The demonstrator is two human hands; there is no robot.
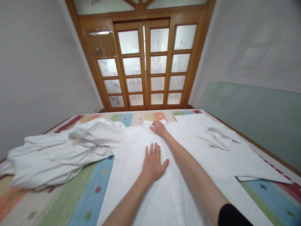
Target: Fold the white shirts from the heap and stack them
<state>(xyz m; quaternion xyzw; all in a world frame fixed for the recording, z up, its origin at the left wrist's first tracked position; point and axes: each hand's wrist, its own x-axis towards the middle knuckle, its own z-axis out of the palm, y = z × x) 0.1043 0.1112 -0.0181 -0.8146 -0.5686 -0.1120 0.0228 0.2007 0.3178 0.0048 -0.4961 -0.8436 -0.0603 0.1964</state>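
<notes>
A white button-front shirt (138, 175) lies spread out face up, its collar (148, 123) at the far end and its row of buttons running towards me. My left hand (154, 163) rests flat on the shirt's front, fingers spread, beside the button strip. Farther away, my right hand (158, 127) is at the collar with its fingers curled over the fabric there. The fingertips of that hand are partly hidden. Crumpled white cloth (58, 157) lies to the left, touching the shirt; whether it is separate I cannot tell.
Beneath everything is a colourful striped cover (82, 188) with small star patterns. More white cloth (218, 138), partly folded, lies on the right. A pale green board (254, 110) leans along the right wall. Wooden doors with glass panes (143, 62) stand beyond the far edge.
</notes>
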